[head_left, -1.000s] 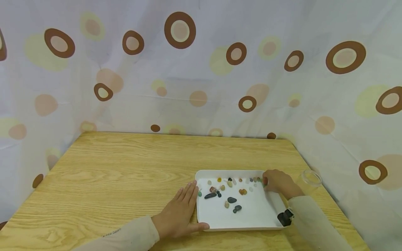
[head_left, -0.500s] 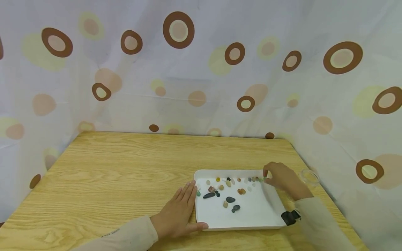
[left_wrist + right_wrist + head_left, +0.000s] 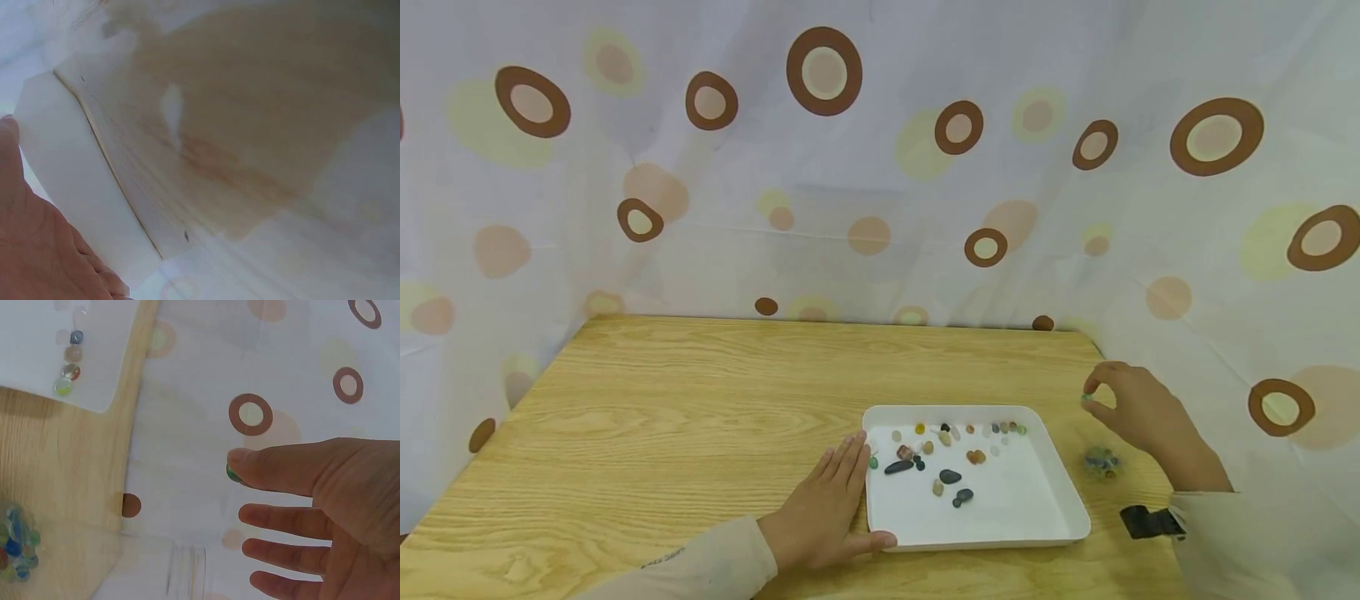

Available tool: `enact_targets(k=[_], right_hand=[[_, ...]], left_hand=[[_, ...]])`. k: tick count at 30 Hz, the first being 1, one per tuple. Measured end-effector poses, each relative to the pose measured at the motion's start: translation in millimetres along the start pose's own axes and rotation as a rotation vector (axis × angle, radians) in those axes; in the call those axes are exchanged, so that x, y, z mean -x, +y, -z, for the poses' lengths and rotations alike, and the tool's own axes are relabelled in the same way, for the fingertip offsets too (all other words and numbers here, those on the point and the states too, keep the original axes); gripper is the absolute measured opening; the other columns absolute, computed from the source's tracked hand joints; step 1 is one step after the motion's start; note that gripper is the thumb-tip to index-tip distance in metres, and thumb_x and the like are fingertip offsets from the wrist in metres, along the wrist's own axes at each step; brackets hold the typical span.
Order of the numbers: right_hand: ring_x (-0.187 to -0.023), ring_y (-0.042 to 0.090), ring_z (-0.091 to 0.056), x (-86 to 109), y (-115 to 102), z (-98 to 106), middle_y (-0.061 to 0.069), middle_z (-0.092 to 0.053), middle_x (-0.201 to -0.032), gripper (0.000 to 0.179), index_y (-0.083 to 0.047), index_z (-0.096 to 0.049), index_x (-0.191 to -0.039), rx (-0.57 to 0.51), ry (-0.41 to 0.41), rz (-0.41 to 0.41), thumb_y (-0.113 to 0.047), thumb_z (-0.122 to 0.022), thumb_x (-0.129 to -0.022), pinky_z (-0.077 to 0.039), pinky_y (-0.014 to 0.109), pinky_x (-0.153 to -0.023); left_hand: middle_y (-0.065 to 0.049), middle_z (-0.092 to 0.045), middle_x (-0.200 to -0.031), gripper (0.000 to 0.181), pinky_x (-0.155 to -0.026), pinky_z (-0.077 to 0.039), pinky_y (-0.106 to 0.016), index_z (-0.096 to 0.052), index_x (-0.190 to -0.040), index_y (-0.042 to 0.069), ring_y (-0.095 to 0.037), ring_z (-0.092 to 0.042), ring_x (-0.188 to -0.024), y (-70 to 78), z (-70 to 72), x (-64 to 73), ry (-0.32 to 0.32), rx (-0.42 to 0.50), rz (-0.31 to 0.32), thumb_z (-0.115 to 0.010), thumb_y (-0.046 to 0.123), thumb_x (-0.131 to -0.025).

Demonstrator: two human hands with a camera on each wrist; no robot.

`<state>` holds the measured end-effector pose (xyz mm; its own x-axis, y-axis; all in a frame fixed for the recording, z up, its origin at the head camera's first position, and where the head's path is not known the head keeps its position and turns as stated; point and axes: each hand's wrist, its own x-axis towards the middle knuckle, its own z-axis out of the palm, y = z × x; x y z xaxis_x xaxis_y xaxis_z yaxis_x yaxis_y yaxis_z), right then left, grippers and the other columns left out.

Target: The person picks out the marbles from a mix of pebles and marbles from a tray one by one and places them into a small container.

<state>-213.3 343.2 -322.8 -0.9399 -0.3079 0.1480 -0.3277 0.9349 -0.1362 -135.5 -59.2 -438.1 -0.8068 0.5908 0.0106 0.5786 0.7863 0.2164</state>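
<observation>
My right hand point(image 3: 1142, 412) pinches a small green marble point(image 3: 233, 474) between thumb and index finger, its other fingers stretched out. It is raised beyond the right side of the white tray point(image 3: 1015, 521), above a clear jar point(image 3: 187, 572) with several coloured marbles point(image 3: 22, 540) at its bottom. With straight fingers, my left hand point(image 3: 827, 504) lies along the tray's left wall, thumb at the front left corner. Inside the tray are a short row of marbles point(image 3: 72, 354) near the back right corner, several dark pebbles point(image 3: 951, 477), an orange stone point(image 3: 976, 457) and a long black stone point(image 3: 898, 467).
The wooden table point(image 3: 700, 408) runs back to a patterned cloth point(image 3: 865, 167), which also hangs along both sides. A black strap point(image 3: 1150, 522) is on the right wrist. The jar stands between the tray and the table's right edge.
My right hand has lifted from the tray's back right corner with a green marble and moved right, over the jar. The left hand stays at the tray's left side.
</observation>
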Motion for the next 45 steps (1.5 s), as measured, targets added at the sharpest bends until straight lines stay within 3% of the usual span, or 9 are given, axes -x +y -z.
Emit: enact_targets(k=[4, 12, 15, 19, 37, 45], right_hand=[[-0.106, 0.055, -0.051, 10.3, 11.4, 9.0, 0.034, -0.051, -0.127, 0.021, -0.002, -0.064, -0.103, -0.015, 0.013, -0.066, -0.017, -0.067, -0.088, -0.046, 0.062, -0.076], [-0.088, 0.051, -0.059, 29.7, 32.0, 6.7, 0.039, -0.051, -0.121, 0.028, 0.003, -0.064, -0.104, -0.026, 0.039, -0.157, -0.021, -0.066, -0.091, -0.048, 0.054, -0.064], [-0.072, 0.041, -0.062, 34.7, 37.9, 4.0, 0.041, -0.049, -0.122, 0.030, 0.004, -0.063, -0.106, -0.039, 0.012, -0.191, -0.022, -0.065, -0.092, -0.048, 0.046, -0.055], [-0.065, 0.028, -0.061, 38.6, 42.3, 0.8, 0.042, -0.048, -0.123, 0.031, 0.005, -0.063, -0.109, -0.064, -0.016, -0.217, -0.022, -0.063, -0.093, -0.045, 0.037, -0.050], [-0.066, 0.029, -0.061, 37.7, 42.0, -3.7, 0.042, -0.048, -0.123, 0.029, 0.003, -0.063, -0.108, -0.073, -0.004, -0.211, -0.022, -0.063, -0.093, -0.046, 0.038, -0.050], [-0.070, 0.037, -0.062, 36.7, 41.9, -2.7, 0.042, -0.049, -0.122, 0.028, 0.004, -0.064, -0.107, -0.056, -0.001, -0.207, -0.020, -0.064, -0.093, -0.048, 0.045, -0.054]], left_hand=[[-0.021, -0.006, -0.159, 0.108, -0.116, -0.020, -0.047, -0.016, -0.151, -0.004, -0.033, -0.010, -0.147, -0.3, 0.1, 0.2, 0.006, 0.001, -0.003, -0.025, 0.081, -0.085], [-0.021, -0.006, -0.159, 0.109, -0.116, -0.021, -0.047, -0.016, -0.151, -0.005, -0.033, -0.011, -0.146, -1.0, -0.6, -0.3, 0.017, -0.012, -0.007, -0.024, 0.081, -0.084], [-0.022, -0.007, -0.159, 0.109, -0.116, -0.021, -0.047, -0.016, -0.151, -0.005, -0.033, -0.011, -0.146, -0.8, -0.3, 0.2, 0.016, -0.009, -0.008, -0.025, 0.081, -0.084], [-0.022, -0.007, -0.159, 0.108, -0.115, -0.021, -0.047, -0.016, -0.151, -0.005, -0.034, -0.012, -0.146, -0.7, 0.8, 0.6, 0.018, -0.008, -0.013, -0.026, 0.080, -0.085], [-0.022, -0.006, -0.159, 0.108, -0.116, -0.020, -0.047, -0.016, -0.151, -0.005, -0.034, -0.011, -0.146, -0.5, -0.1, 0.4, 0.006, -0.006, -0.015, -0.025, 0.080, -0.085], [-0.022, -0.006, -0.159, 0.108, -0.116, -0.020, -0.047, -0.015, -0.151, -0.005, -0.033, -0.011, -0.146, -0.5, 0.5, 0.3, 0.006, -0.002, -0.015, -0.026, 0.080, -0.085]])
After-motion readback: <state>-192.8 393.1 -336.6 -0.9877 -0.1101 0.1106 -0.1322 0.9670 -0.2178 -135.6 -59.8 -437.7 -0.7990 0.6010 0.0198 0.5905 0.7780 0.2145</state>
